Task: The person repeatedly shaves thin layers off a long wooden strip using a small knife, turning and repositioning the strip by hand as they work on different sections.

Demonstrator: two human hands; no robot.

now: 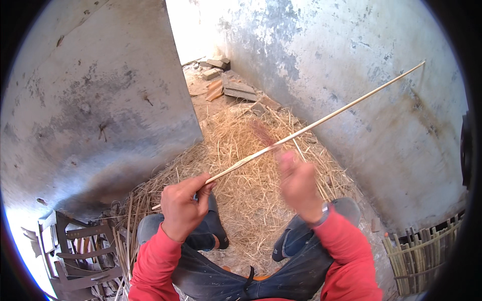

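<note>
So my left hand (181,208) had the long, thin, pale wooden stick (316,123) pinched between thumb and fingers near its lower end, with just a short tip poking out past my knuckles on the left. The rest slanted up and away to the right, beyond my right hand (298,188). That one's pretty blurred: fingers curled in, but I honestly can't tell if they were gripping anything. A smeared reddish-brown shape (261,132) showed just past them, right by the stick.

Under it all was a floor thick with straw-coloured shavings (246,228), my feet either side. Grubby, peeling plaster walls (90,95) rose left and right, with grey blocks (241,91) piled near the bright gap, plus a slatted wooden basket (427,256) at lower right.
</note>
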